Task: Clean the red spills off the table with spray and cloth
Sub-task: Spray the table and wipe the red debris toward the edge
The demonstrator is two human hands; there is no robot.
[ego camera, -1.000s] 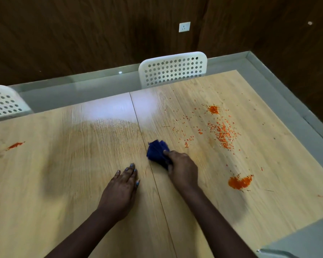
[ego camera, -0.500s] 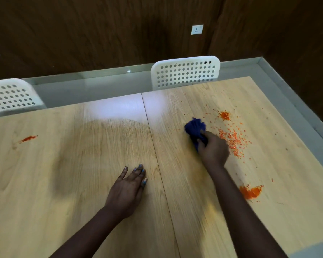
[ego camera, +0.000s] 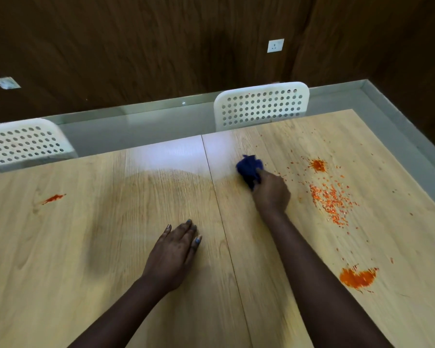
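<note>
My right hand (ego camera: 270,193) grips a bunched dark blue cloth (ego camera: 249,167) and presses it on the light wooden table (ego camera: 111,247), just right of the centre seam and far from me. My left hand (ego camera: 172,254) lies flat on the table left of the seam, fingers together, holding nothing. Red spills lie right of the cloth: a small blot (ego camera: 318,165), a band of scattered specks (ego camera: 330,200), and a thick smear (ego camera: 358,277) near my right forearm. Another red streak (ego camera: 53,197) marks the far left. No spray bottle is in view.
Two white perforated chairs stand at the far table edge, one at the left (ego camera: 23,144) and one behind the cloth (ego camera: 261,105). A grey floor strip and a dark wooden wall with a socket (ego camera: 275,45) lie beyond. A damp wiped patch (ego camera: 148,209) darkens the table's middle.
My right hand has swept the cloth away from me and to the right, then slightly back left, clearing specks near the seam. My left hand has stayed flat in place.
</note>
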